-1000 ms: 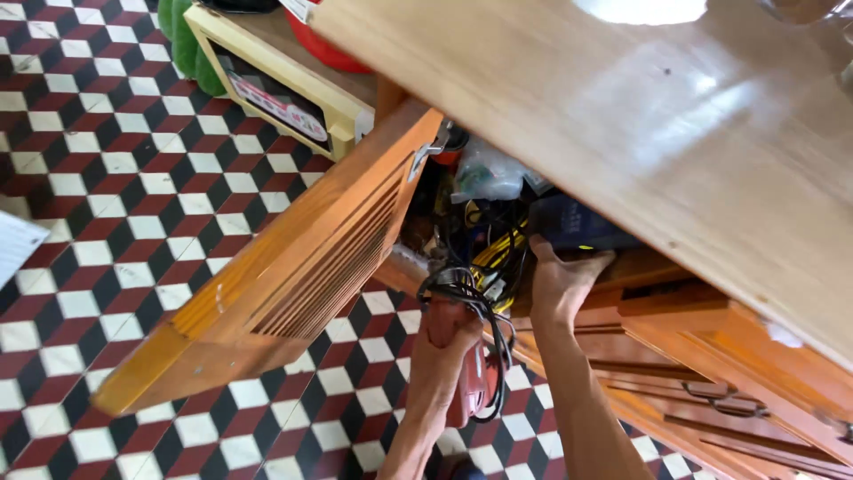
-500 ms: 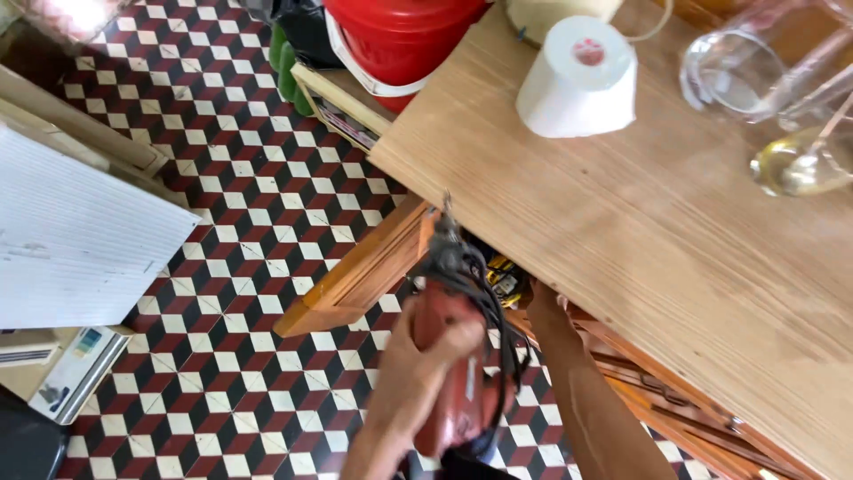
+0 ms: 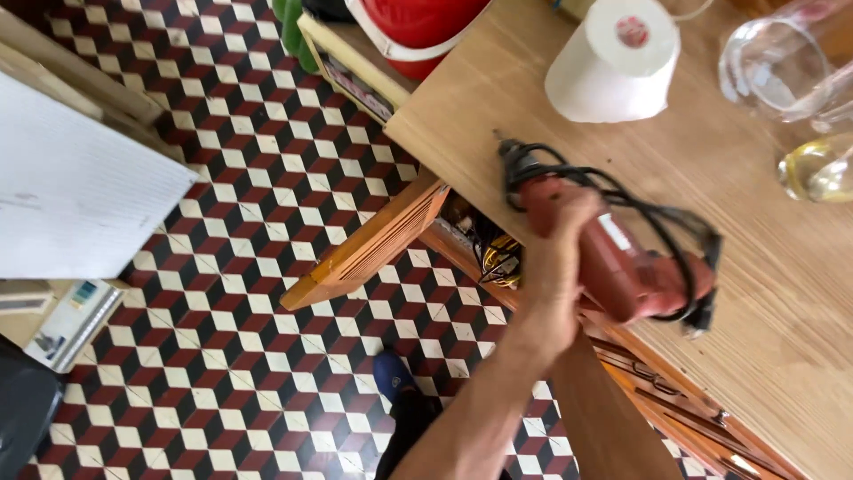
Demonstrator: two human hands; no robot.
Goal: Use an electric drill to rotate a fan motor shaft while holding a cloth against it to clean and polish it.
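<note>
One tool in hand: a red electric drill with a black cord wound round its body (image 3: 622, 258), gripped about its middle by the person's left hand (image 3: 555, 267).
Change: a second ago both hands were down in the open space under the bench among cables and tools; half a second ago the drill was coming up past the bench edge; now it is above the pale wooden bench top (image 3: 711, 178).
Meaning: judged from this, the drill has been fetched out from below and is being brought onto the work surface.
Left grip: closed round the drill's body, fingers wrapped over the far side, thumb hidden.
Right grip: only the forearm shows, at the near edge of the view; the hand itself is hidden behind the left arm, so I cannot tell its state.
Drill position: over the left part of the bench, chuck pointing far-left, handle end toward the right; whether it touches the wood I cannot tell.
Drill look: red plastic housing, dark metal chuck, a pale label on the side, black plug hanging at the right end.
Far on bench: white paper roll (image 3: 613, 58), clear glass jug (image 3: 773, 58), a glass with yellowish liquid (image 3: 817, 169).
Below: orange wooden louvred door (image 3: 373, 249) swung open over the red, black and white chequered floor tiles (image 3: 222, 356).
</note>
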